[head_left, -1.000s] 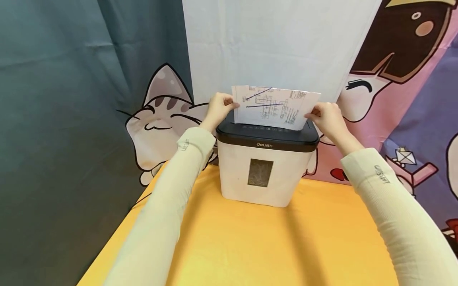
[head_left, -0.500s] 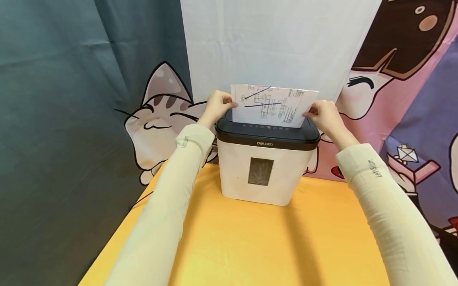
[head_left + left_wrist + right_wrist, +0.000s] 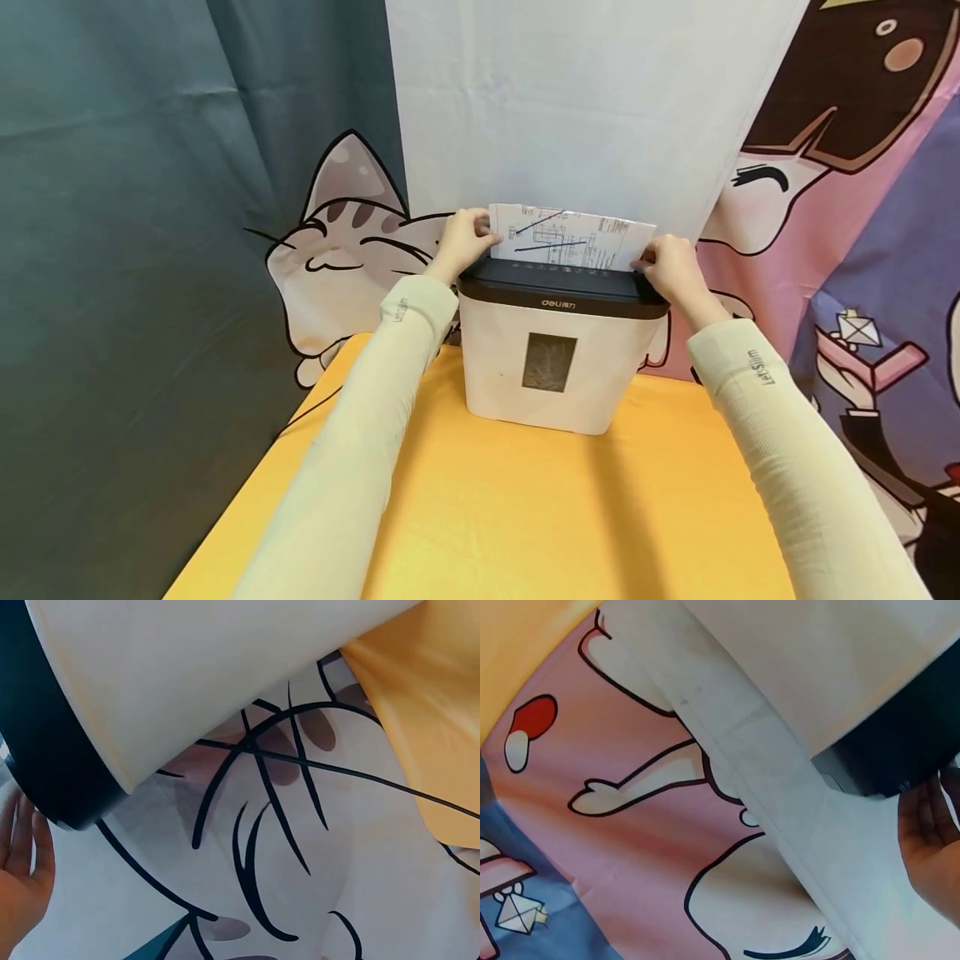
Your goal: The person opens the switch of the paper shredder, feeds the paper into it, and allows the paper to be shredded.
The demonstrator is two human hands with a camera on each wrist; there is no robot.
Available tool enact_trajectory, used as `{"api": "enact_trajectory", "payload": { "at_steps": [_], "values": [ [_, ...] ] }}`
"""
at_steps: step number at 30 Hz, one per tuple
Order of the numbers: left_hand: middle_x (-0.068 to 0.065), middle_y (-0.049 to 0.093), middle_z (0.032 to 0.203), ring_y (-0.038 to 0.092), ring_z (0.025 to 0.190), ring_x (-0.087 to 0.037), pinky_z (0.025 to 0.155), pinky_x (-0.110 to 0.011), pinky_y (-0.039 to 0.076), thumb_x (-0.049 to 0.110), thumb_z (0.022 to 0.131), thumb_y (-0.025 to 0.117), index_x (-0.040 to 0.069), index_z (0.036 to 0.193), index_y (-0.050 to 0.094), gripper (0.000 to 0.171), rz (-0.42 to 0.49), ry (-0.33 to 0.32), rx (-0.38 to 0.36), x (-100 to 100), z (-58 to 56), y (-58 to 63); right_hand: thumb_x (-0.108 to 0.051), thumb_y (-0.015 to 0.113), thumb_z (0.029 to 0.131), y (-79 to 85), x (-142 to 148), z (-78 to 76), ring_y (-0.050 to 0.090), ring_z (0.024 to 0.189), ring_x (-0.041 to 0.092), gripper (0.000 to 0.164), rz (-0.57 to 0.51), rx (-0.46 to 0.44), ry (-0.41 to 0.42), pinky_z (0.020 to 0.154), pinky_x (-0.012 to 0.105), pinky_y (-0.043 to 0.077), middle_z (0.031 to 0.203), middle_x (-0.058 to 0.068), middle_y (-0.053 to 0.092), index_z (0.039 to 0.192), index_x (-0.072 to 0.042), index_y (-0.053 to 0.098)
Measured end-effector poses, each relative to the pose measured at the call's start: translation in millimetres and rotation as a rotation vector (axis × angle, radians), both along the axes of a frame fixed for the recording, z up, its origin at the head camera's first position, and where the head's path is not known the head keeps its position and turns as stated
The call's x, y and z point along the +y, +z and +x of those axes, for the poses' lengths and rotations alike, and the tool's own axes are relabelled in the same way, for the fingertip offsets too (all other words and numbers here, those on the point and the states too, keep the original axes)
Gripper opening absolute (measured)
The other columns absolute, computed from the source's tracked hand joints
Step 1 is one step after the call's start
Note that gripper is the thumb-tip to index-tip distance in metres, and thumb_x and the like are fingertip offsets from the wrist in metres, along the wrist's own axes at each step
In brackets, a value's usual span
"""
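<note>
A sheet of paper [image 3: 573, 237] printed with a technical drawing and marked with blue pen strokes stands upright. Its lower edge is in the top slot of a white paper shredder [image 3: 491, 358] with a black lid. At the sheet's left edge my left hand [image 3: 462, 242] pinches it between thumb and fingers. My right hand [image 3: 671, 265] pinches the lower right edge, close above the lid. Both wrist views catch only part of each hand, beside the shredder's dark lid [image 3: 52, 727]; the sheet is mostly hidden there.
The shredder stands on a yellow-covered table [image 3: 517, 508]. A thin black cord [image 3: 311, 410] runs over the table's left edge. Behind hang a grey-green curtain [image 3: 150, 250], a white cloth [image 3: 585, 100] and cartoon-printed fabric [image 3: 810, 250].
The sheet has sunk lower into the slot, so less of it shows above the lid. Both hands have come down with it, and the right hand has shifted slightly left.
</note>
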State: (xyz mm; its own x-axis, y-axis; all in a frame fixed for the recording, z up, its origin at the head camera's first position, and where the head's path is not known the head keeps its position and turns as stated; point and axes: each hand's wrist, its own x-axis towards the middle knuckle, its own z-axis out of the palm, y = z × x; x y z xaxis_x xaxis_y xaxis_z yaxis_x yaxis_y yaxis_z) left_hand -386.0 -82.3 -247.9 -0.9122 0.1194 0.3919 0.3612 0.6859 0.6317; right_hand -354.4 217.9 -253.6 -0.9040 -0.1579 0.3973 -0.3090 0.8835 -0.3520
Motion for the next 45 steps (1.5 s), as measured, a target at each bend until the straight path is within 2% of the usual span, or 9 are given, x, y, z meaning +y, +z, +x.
{"api": "enact_trajectory", "payload": {
  "at_steps": [3,7,14,18,24,29,32,35,45],
  "values": [
    [-0.014,0.069,0.11,0.067,0.099,-0.024,0.089,-0.034,0.05,0.016,0.087,0.068,0.004,0.116,0.063,0.032,0.037,0.022,0.005,6,0.2,0.8,-0.003,0.064,0.086,-2.8,1,0.1,0.059,0.078,0.038,0.017,0.004,-0.019,-0.014,0.073,0.048,0.044,0.084,0.029,0.067,0.089,0.013,0.067],
    [-0.013,0.071,0.105,0.066,0.096,-0.023,0.087,-0.034,0.049,0.019,0.089,0.066,0.002,0.103,0.069,0.023,0.019,0.019,0.037,11,0.9,4.5,-0.004,0.064,0.086,-3.1,3,0.8,0.057,0.076,0.038,0.017,-0.015,-0.003,-0.021,0.072,0.047,0.042,0.08,0.028,0.065,0.085,0.013,0.066],
    [-0.01,0.071,0.103,0.064,0.096,-0.021,0.087,-0.033,0.047,0.019,0.09,0.063,0.003,0.103,0.07,0.021,0.002,0.043,-0.005,11,2.6,4.2,-0.011,0.062,0.09,-1.3,-6,-0.3,0.049,0.066,0.025,0.021,-0.26,0.165,-0.028,0.059,0.028,0.035,0.077,0.024,0.062,0.078,0.006,0.06],
    [-0.01,0.072,0.098,0.063,0.091,-0.022,0.083,-0.034,0.046,0.019,0.089,0.065,0.003,0.094,0.071,0.018,-0.02,0.059,-0.007,10,2.3,-1.0,-0.009,0.063,0.089,-3.1,-7,0.7,0.046,0.063,0.018,0.018,-0.291,0.195,-0.03,0.058,0.021,0.033,0.077,0.023,0.063,0.079,0.005,0.061],
    [-0.013,0.071,0.091,0.062,0.085,-0.024,0.08,-0.034,0.045,0.017,0.088,0.067,0.0,0.081,0.064,0.019,-0.034,0.05,0.033,9,1.6,-10.0,-0.006,0.061,0.09,-9.0,-5,2.4,0.05,0.072,0.026,0.013,-0.269,0.142,-0.029,0.066,0.029,0.037,0.084,0.025,0.061,0.089,0.007,0.061],
    [-0.014,0.07,0.091,0.063,0.087,-0.025,0.083,-0.035,0.047,0.016,0.087,0.068,0.001,0.088,0.067,0.015,0.007,0.043,0.051,7,3.0,-13.9,-0.005,0.059,0.091,-11.8,-5,3.1,0.051,0.077,0.031,0.014,-0.26,0.121,0.0,0.08,0.042,0.037,0.088,0.027,0.061,0.094,0.008,0.06],
    [-0.013,0.071,0.094,0.065,0.089,-0.024,0.086,-0.034,0.048,0.016,0.087,0.068,0.002,0.093,0.07,0.015,0.014,0.029,0.049,6,3.6,-15.3,-0.005,0.058,0.091,-13.9,-6,3.2,0.051,0.077,0.032,0.013,-0.243,0.116,0.005,0.079,0.042,0.036,0.088,0.027,0.062,0.093,0.007,0.061],
    [-0.013,0.072,0.095,0.067,0.088,-0.024,0.086,-0.033,0.048,0.015,0.087,0.067,0.002,0.094,0.07,0.014,0.007,0.012,0.051,6,3.6,-16.8,-0.005,0.057,0.091,-16.0,-6,4.0,0.052,0.077,0.032,0.013,-0.228,0.107,0.009,0.071,0.039,0.039,0.088,0.026,0.062,0.094,0.007,0.062],
    [-0.013,0.072,0.096,0.066,0.088,-0.024,0.085,-0.033,0.049,0.008,0.088,0.065,0.001,0.092,0.072,0.011,0.003,-0.016,0.036,4,3.3,-23.1,-0.002,0.057,0.091,-22.9,-4,2.7,0.056,0.081,0.036,0.013,-0.185,0.112,0.025,0.076,0.047,0.044,0.09,0.027,0.063,0.094,0.007,0.064]
  ]
}}
